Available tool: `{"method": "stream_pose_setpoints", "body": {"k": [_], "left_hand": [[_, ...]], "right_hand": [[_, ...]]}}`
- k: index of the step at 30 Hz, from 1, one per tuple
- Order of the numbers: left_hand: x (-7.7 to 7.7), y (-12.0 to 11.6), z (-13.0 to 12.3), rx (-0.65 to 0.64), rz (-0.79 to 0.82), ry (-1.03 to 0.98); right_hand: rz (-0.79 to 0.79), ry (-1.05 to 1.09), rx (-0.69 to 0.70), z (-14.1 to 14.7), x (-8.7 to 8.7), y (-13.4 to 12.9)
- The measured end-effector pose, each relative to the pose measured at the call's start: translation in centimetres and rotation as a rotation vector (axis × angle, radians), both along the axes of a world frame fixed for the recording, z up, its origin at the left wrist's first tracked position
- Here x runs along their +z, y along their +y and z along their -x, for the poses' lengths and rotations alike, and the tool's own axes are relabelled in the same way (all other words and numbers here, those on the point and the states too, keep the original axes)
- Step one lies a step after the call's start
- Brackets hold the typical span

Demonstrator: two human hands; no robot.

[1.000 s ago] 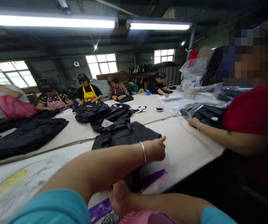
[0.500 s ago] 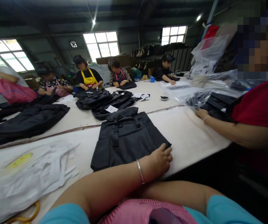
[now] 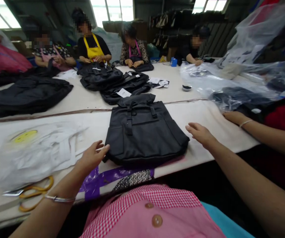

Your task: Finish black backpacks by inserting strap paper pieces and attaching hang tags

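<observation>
A black backpack (image 3: 147,132) lies flat on the white-covered table in front of me, its buckled flap pointing away and its base near the table's edge. My left hand (image 3: 94,155) is at the bag's lower left corner, fingers apart, with the fingertips at or just beside the fabric. Off the right side of the bag hovers my right hand (image 3: 202,135), fingers stretched out and holding nothing. A white tag (image 3: 124,93) rests just beyond the flap.
Yellow-handled scissors (image 3: 35,191) and a clear plastic bag of white strips (image 3: 40,152) lie on the left. More black bags (image 3: 102,77) are piled across the table. A co-worker's hand (image 3: 235,117) is at the right beside plastic-wrapped goods (image 3: 241,97). Several people sit opposite.
My left hand has gone from the bag's lower right corner to its lower left. My right hand, hidden before, now shows at the right. The view has tilted down.
</observation>
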State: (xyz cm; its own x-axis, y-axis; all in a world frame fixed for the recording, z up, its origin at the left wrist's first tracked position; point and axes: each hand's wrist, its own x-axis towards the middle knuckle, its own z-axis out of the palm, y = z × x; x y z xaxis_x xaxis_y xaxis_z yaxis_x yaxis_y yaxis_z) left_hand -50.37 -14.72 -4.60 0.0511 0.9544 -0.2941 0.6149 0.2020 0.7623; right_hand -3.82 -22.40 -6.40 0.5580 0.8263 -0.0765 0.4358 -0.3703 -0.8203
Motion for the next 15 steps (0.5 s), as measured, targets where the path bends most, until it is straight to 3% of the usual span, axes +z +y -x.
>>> {"method": "stream_pose_setpoints", "body": {"k": [3,5,10,15], "left_hand": [[-0.4,-2.0,0.2,0.002,0.309,-0.340],[-0.6,-2.5,-0.4,-0.023,0.393,-0.479],[-1.3,-2.4,-1.2,0.062,0.406,-0.654],[-1.7,-4.0,0.4,0.113,0.347,-0.655]], "right_hand": [[0.178,0.048,0.103,-0.5,-3.0,1.3],[0.202,0.109,0.153,0.2,-4.0,1.6],[0.246,0.253,0.121,2.2,-3.3,1.2],[0.241,0.085,0.162,3.4,-3.3,-1.6]]}}
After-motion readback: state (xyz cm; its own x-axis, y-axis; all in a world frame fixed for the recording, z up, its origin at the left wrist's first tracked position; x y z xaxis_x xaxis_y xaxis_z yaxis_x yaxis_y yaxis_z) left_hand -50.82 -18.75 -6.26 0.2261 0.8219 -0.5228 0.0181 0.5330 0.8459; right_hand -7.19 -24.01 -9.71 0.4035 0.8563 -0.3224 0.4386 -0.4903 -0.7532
